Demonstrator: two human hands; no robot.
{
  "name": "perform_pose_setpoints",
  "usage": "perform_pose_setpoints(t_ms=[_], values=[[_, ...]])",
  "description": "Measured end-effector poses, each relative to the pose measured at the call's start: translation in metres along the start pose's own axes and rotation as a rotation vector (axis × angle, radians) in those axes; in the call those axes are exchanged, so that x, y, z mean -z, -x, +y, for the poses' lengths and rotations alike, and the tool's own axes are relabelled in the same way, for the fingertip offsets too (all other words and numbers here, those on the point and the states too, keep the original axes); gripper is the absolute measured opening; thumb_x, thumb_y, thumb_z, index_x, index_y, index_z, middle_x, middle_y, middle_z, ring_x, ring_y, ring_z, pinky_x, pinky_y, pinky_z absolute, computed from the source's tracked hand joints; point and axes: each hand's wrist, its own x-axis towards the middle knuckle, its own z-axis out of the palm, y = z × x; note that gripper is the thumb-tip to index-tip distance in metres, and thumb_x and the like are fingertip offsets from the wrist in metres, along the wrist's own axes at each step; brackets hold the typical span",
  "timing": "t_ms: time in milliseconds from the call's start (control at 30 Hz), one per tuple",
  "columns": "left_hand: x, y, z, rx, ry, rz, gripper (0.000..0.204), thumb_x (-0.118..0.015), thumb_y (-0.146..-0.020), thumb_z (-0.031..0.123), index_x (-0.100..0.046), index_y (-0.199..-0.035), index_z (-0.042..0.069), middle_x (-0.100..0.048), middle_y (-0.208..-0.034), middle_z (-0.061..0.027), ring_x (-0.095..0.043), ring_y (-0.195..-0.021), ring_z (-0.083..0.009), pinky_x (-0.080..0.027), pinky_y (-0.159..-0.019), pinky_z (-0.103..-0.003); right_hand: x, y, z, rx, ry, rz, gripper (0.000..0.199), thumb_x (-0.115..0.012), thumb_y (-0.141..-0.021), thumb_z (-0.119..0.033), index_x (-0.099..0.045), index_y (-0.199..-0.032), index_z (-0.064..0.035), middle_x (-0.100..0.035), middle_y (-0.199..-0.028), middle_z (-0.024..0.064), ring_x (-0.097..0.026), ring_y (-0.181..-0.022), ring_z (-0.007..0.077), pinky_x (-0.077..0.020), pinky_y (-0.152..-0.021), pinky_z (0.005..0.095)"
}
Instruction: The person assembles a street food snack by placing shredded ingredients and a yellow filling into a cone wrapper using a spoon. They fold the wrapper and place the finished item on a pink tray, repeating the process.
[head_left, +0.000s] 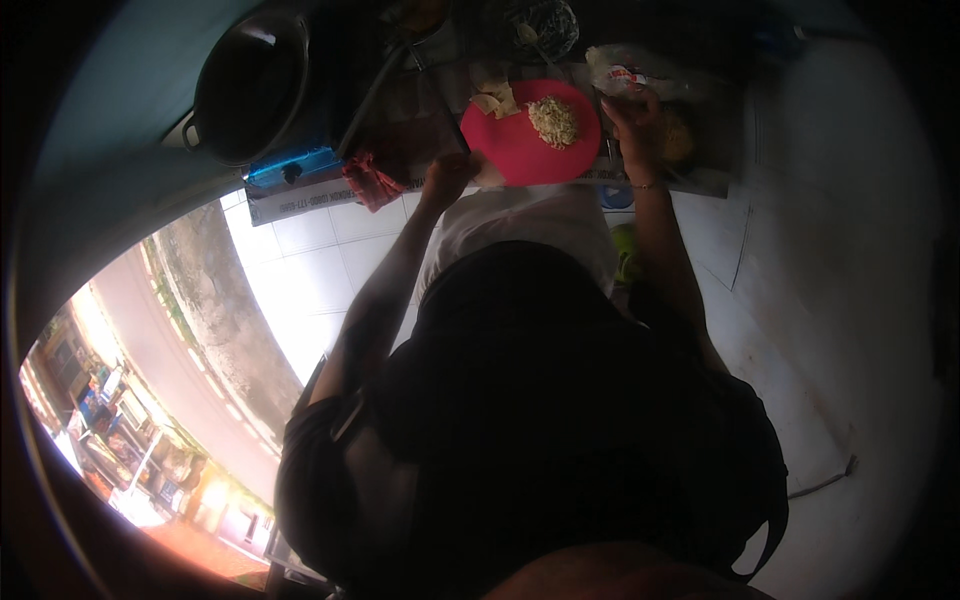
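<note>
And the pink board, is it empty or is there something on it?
Not empty: a heap of pale bits lies on the right part of the pink board.

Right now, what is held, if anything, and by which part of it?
It cannot be told. The left hand is beside the pink plate, the right hand near the plastic bag; any grip is unclear.

pale shreds [553,123] heaped on a pink board [525,166]
left hand [453,178] at the board's near left edge, right hand [637,133] off its right side by a clear plastic bag [655,74]; thin beige pieces [497,99] lie beside the shreds.
</note>
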Motion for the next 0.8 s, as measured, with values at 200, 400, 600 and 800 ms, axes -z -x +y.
perform_pose_setpoints(t_ms=[200,400,600,800], values=[[-0.002,-0.001,0.017,0.01,0.019,-0.018,0.026,-0.066,-0.085,0.027,-0.071,-0.088,0.001,-0.069,-0.077,-0.0138,-0.068,-0.073,-0.0185,-0.052,-0.066,-0.033,0.028,-0.02,-0.049,0.154,0.312,0.046,0.043,-0.077,-0.081,-0.015,-0.054,-0.117,-0.0081,-0.068,-0.086,0.0025,-0.061,-0.079,0.0077,-0.0474,-0.068,0.0222],[-0.002,0.001,0.001,-0.215,-0.196,-0.01,0.018,-0.063,-0.086,0.02,-0.068,-0.088,0.002,-0.067,-0.077,-0.0118,-0.068,-0.073,-0.0263,-0.054,-0.065,-0.036,-0.012,-0.012,0.033,0.22,1.024,-0.416,0.032,-0.075,-0.079,-0.019,-0.067,-0.109,-0.0103,-0.068,-0.094,0.008,-0.066,-0.086,0.0199,-0.0518,-0.078,0.0317],[0.013,0.019,-0.021,-0.29,-0.414,-0.028,0.013,-0.062,-0.084,0.015,-0.069,-0.087,0.004,-0.067,-0.078,-0.0111,-0.068,-0.076,-0.0232,-0.054,-0.067,-0.034,-0.048,-0.025,0.141,0.33,1.01,-0.428,0.024,-0.071,-0.075,-0.012,-0.069,-0.099,-0.0093,-0.064,-0.1,0.0138,-0.063,-0.089,0.0316,-0.0521,-0.077,0.0408],[0.014,0.058,-0.032,0.261,0.024,0.073,0.017,-0.065,-0.086,0.018,-0.072,-0.094,0.005,-0.071,-0.084,-0.0113,-0.069,-0.078,-0.0179,-0.054,-0.072,-0.032,-0.057,-0.036,0.146,0.322,1.259,-0.49,0.013,-0.067,-0.077,-0.013,-0.07,-0.09,-0.0119,-0.062,-0.094,0.0129,-0.062,-0.088,0.0332,-0.052,-0.075,0.0429]])
